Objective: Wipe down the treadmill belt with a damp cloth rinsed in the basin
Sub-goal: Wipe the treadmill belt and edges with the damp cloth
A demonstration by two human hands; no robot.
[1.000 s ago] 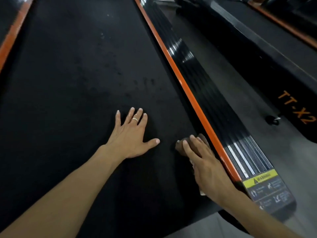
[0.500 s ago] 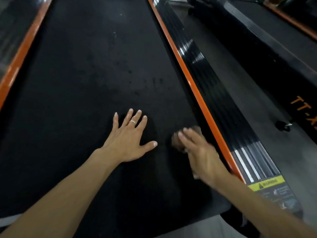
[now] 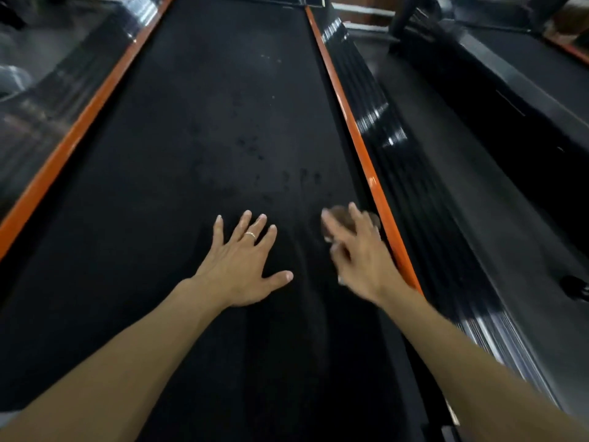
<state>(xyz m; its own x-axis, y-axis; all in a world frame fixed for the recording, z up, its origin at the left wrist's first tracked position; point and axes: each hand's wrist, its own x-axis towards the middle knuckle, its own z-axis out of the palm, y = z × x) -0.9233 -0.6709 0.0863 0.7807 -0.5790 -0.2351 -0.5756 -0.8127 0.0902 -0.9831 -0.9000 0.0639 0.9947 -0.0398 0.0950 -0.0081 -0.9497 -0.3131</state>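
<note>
I count two hands of mine on one black treadmill belt [image 3: 207,122]: my left hand [image 3: 242,266] and my right hand [image 3: 363,260]. There is one ring [image 3: 250,235], on the left. One brown cloth [image 3: 341,218] shows under my right fingers, blurred. Two orange strips edge the belt, a left strip [image 3: 73,138] and a right strip [image 3: 360,145]. One second treadmill [image 3: 510,100] stands to the right.

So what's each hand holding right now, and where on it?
The right hand presses a brown cloth onto the belt, fingers spread on top; blur hides the exact grip. The left hand lies flat and open, holding nothing.
</note>
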